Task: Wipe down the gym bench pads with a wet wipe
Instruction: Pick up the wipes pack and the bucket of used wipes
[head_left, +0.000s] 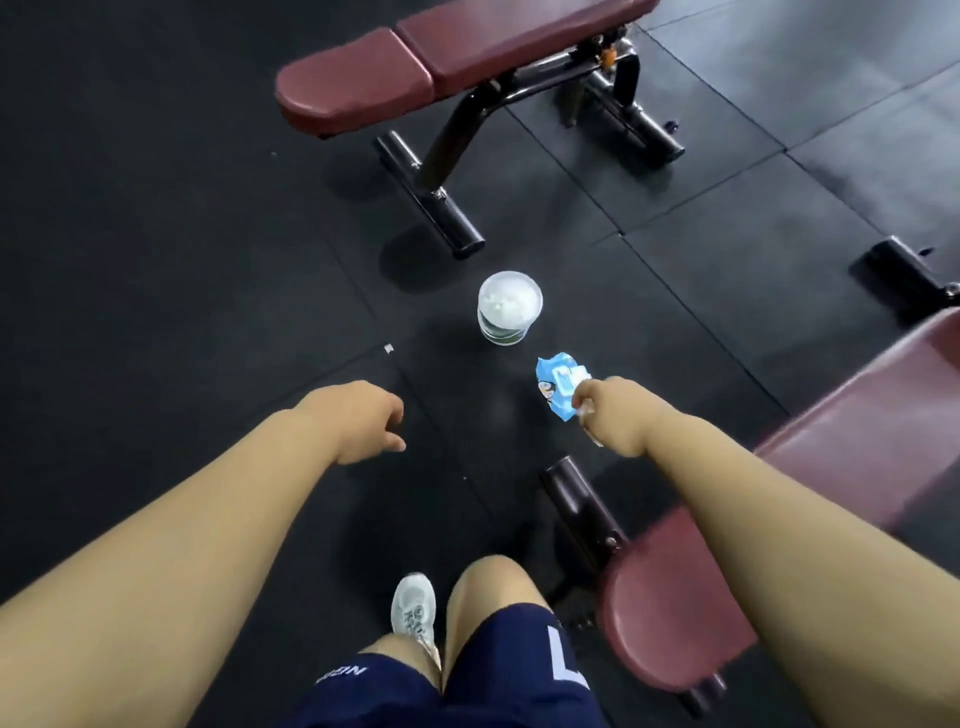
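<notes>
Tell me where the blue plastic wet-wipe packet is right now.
Head view, right of centre: the blue plastic wet-wipe packet is pinched by the right hand, just below and right of the white-topped round tub on the black rubber floor.

Two benches (467, 47) (670, 618), one cup (509, 312), one pack (558, 387)

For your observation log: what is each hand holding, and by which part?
The right hand pinches the blue wet-wipe pack by its near edge. The left hand holds nothing.
</notes>
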